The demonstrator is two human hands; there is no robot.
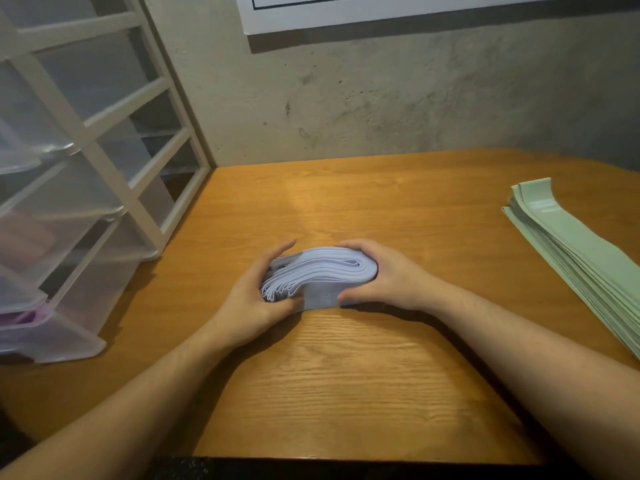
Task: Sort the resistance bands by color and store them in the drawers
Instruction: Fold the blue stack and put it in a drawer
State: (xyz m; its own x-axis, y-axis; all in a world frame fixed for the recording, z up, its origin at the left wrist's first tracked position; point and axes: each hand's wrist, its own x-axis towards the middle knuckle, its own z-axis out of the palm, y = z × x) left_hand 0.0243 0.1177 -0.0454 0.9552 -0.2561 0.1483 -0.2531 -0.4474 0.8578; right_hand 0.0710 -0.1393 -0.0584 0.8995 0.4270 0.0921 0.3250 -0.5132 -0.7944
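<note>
A folded bundle of pale blue resistance bands (320,273) lies on the wooden table (346,375) in the middle. My left hand (254,299) grips its left end, where the loose loops fan out. My right hand (377,275) grips its right end at the fold. A flat stack of pale green bands (571,251) lies at the table's right edge. A clear plastic drawer unit (86,188) in a white frame stands at the left; its bottom drawer (41,327) is pulled out and holds something pink.
A grey concrete wall (381,98) runs behind the table, with a white board (381,12) hung above. Another drawer (52,237) in the unit is also pulled out. The table's near edge (346,460) sits just below my forearms.
</note>
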